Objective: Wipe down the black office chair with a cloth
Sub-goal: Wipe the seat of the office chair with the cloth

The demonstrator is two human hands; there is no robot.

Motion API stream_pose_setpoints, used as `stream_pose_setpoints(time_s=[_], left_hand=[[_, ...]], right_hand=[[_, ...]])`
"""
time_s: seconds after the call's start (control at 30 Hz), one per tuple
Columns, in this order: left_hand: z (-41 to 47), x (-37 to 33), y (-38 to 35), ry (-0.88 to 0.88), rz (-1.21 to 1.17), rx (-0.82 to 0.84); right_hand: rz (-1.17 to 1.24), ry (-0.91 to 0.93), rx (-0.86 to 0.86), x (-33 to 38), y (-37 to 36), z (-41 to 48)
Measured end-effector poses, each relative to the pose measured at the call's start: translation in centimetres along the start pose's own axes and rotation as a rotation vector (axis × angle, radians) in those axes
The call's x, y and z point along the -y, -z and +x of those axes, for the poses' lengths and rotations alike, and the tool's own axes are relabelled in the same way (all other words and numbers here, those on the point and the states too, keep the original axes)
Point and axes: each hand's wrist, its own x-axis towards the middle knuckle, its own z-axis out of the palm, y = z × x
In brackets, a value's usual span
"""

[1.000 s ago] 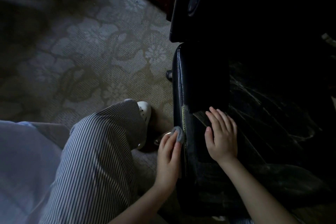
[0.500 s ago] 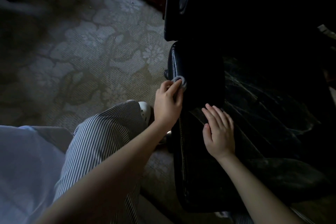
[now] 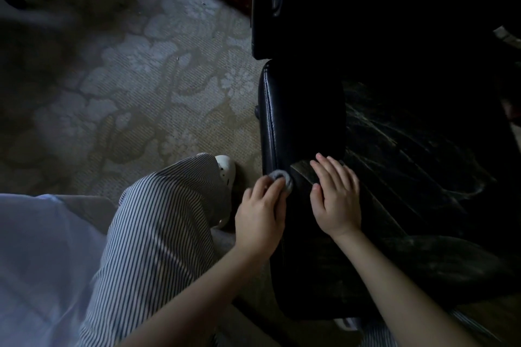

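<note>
The left grip [image 3: 260, 220] pinches the cloth [image 3: 282, 178] against the chair [image 3: 304, 110] edge. The right grip [image 3: 337, 200] lies spread flat beside it.

A floral carpet [image 3: 141, 79] bears the black chair [image 3: 301, 110] and white shoe [image 3: 225, 169].
</note>
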Motion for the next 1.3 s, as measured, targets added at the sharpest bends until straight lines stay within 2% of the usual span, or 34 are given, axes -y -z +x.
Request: stream_pose_setpoints(time_s=[0.17,0.27,0.37,0.47,0.57,0.63,0.7,0.77,0.83,0.93,1.17,1.3], left_hand=[[-3.3,-0.3,1.1,-0.041,-0.016,0.135],[-1.7,-0.2,2.6,0.031,-0.185,0.216],[1.9,-0.5,3.7,-0.007,-0.302,0.110],[6.7,-0.8,2.7,-0.126,-0.219,-0.065],[11.4,-1.1,1.0,-0.167,-0.126,-0.101],[12.8,-1.2,-0.1,-0.194,-0.014,-0.093],[12.9,-1.1,-1.0,-0.213,0.078,-0.110],[12.7,-0.9,-1.3,-0.222,0.113,-0.125],[12.5,-1.1,-1.2,-0.220,0.137,-0.125],[11.5,-1.6,-1.3,-0.250,0.164,-0.123],[6.3,-2.5,-2.1,-0.375,0.151,-0.006],[2.4,-3.0,-2.1,-0.466,0.161,0.053]], right_hand=[[0.000,-0.006,0.028,0.1,0.3,0.0],[0.022,-0.014,0.047,0.2,0.5,0.2],[0.072,-0.028,0.008,0.4,1.2,-0.1],[0.056,-0.064,-0.052,0.1,2.6,-1.1],[-0.014,-0.156,-0.058,-1.0,4.1,-2.7],[-0.065,-0.247,0.027,-1.6,5.2,-3.8],[-0.103,-0.306,0.235,-2.1,6.1,-4.7],[-0.153,-0.281,0.439,-2.5,6.9,-5.3],[-0.186,-0.256,0.530,-2.6,7.2,-5.3],[-0.193,-0.273,0.578,-2.5,7.3,-4.7],[-0.125,-0.306,0.518,-2.4,6.9,-5.1],[-0.110,-0.318,0.543,-2.2,7.1,-5.0]])
